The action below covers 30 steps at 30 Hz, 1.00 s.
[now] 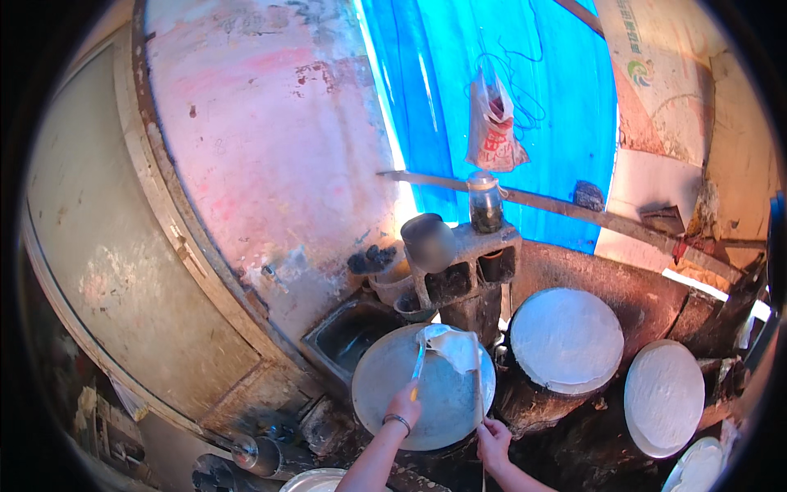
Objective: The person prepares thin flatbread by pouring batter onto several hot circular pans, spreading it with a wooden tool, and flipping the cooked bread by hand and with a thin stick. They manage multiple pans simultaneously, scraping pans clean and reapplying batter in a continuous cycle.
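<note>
A round grey griddle (385, 394) sits low in the middle of the head view. A thin pale sheet (453, 345) is partly lifted off its far edge and drapes over a long thin stick (477, 385). My right hand (493, 443) grips the near end of that stick. My left hand (404, 406), with a bracelet at the wrist, holds a flat light-coloured spatula (419, 362) whose tip reaches under the sheet.
Two more round surfaces covered with white sheets stand to the right (567, 339) (664, 398). A metal basin (348, 332) lies left of the griddle. Behind are a concrete block (471, 262) with a dark pot (428, 240) and a glass jar (485, 201), a hanging plastic bag (492, 123) and blue tarp (508, 82).
</note>
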Available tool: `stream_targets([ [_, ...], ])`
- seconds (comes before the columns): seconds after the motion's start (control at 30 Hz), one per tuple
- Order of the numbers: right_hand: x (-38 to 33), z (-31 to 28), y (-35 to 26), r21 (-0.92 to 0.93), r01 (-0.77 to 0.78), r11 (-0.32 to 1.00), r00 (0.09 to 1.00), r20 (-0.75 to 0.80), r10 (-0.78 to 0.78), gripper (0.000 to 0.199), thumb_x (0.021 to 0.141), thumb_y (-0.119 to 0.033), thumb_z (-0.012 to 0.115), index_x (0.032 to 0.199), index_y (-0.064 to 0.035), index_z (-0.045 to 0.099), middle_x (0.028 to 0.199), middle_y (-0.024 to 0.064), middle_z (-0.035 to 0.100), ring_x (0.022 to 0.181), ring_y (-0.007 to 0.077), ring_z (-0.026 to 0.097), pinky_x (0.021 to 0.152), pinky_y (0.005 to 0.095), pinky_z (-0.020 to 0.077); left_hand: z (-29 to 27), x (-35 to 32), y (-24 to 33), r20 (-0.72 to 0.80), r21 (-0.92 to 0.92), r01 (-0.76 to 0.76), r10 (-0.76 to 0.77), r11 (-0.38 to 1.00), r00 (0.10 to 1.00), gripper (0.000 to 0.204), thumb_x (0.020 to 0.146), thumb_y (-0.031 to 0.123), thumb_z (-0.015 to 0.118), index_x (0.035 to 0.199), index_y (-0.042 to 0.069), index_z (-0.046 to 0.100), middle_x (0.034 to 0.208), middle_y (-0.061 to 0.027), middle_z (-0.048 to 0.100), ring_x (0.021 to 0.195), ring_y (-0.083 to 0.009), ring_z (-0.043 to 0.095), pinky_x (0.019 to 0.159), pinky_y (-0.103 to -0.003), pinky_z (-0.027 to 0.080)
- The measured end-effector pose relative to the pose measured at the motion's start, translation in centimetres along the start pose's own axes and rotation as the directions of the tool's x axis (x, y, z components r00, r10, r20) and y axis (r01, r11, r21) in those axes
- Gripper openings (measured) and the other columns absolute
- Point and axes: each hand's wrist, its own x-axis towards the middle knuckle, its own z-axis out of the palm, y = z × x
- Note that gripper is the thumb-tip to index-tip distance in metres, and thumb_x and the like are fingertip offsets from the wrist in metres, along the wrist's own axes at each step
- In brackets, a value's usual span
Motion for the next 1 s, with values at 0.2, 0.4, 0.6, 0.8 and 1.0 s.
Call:
stream_targets([
  [0.2,0.2,3.3,0.1,0.020,-0.114,0.993,0.987,0.113,0.111,0.017,0.082,-0.010,0.057,0.097,-0.0020,0.056,0.055,0.0008,0.047,0.036,0.0087,0.038,0.032,0.0229,0.0282,-0.5,0.2,-0.1,-0.003,0.000,0.040,-0.040,0.999,0.999,0.050,0.075,0.012,0.051,0.125,0.021,0.048,0.109,-0.0185,0.057,0.100,-0.0332,0.055,0.085,-0.039,0.045],
  [0.4,3.4,3.1,2.7,-0.053,-0.050,0.997,0.999,0.009,0.051,0.020,0.081,-0.012,0.058,0.099,-0.0035,0.055,0.053,0.0012,0.044,0.033,0.0103,0.035,0.029,0.0253,0.0275,-0.8,0.7,-2.2,-0.131,-0.010,-0.040,0.038,0.999,0.991,0.051,0.074,0.009,0.052,0.124,0.017,0.049,0.104,-0.0174,0.060,0.094,-0.0324,0.057,0.081,-0.039,0.046],
  [0.6,5.4,3.5,-0.4,-0.057,-0.038,0.998,0.996,0.082,0.043,0.016,0.077,-0.010,0.062,0.092,-0.0026,0.061,0.056,0.0005,0.051,0.039,0.0088,0.041,0.034,0.0244,0.0308,-2.9,-1.5,-3.4,0.002,-0.359,0.241,-0.258,0.902,0.966,0.054,0.071,0.001,0.052,0.124,0.013,0.047,0.073,-0.0131,0.058,0.050,-0.0216,0.057,0.044,-0.033,0.047],
  [0.8,6.3,6.6,1.5,-0.103,-0.068,0.992,0.980,0.177,0.086,0.019,0.074,-0.009,0.066,0.092,-0.0032,0.062,0.061,0.0008,0.054,0.046,0.0082,0.046,0.041,0.0230,0.0351,-1.8,-4.4,-6.0,0.138,-0.709,0.299,-0.291,0.638,0.947,0.056,0.074,-0.002,0.055,0.125,0.014,0.038,0.065,-0.0082,0.051,0.044,-0.0144,0.049,0.037,-0.028,0.041],
  [1.0,8.0,5.5,-1.6,-0.244,-0.071,0.967,0.969,0.213,0.125,0.018,0.076,-0.016,0.065,0.087,-0.0017,0.065,0.066,0.0045,0.060,0.056,0.0097,0.052,0.050,0.0247,0.0437,-3.8,-13.3,-6.9,0.181,-0.860,0.325,-0.360,0.394,0.915,0.050,0.080,0.003,0.057,0.125,0.013,0.037,0.074,-0.0053,0.049,0.049,-0.0097,0.046,0.041,-0.023,0.040],
])
